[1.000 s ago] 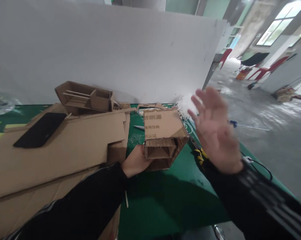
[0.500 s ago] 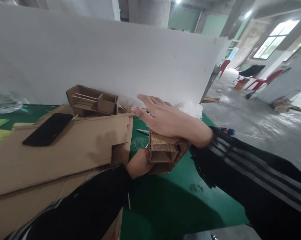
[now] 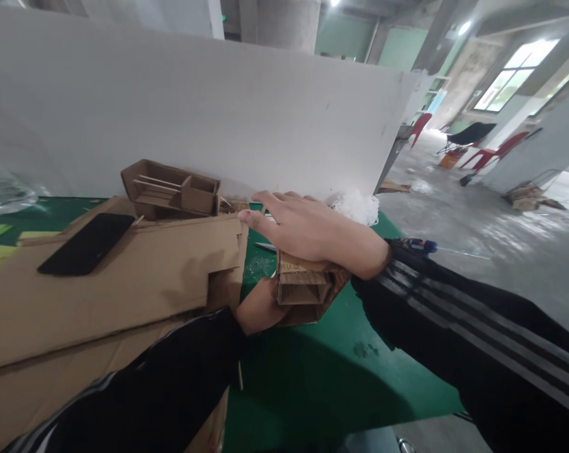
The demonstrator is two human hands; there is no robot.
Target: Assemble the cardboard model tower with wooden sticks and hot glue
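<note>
A small cardboard block (image 3: pixel 303 290) built of folded layers stands on the green table (image 3: pixel 322 371). My right hand (image 3: pixel 313 229) lies flat on its top, palm down, fingers stretched out toward the left. My left hand (image 3: pixel 259 307) sits against the block's left side at its base; its fingers are hidden behind the block. Both forearms wear black sleeves.
Large flat cardboard sheets (image 3: pixel 100 277) cover the table's left part, with a black phone (image 3: pixel 86 243) on them. A cardboard tray with wooden sticks (image 3: pixel 171 189) stands behind, before a white board (image 3: pixel 194 107). White shreds (image 3: pixel 357 206) and a blue-handled tool (image 3: pixel 421 245) lie at the right edge.
My right hand came down from the air at the right and now rests flat on the block's top. The left hand stayed at the block's side.
</note>
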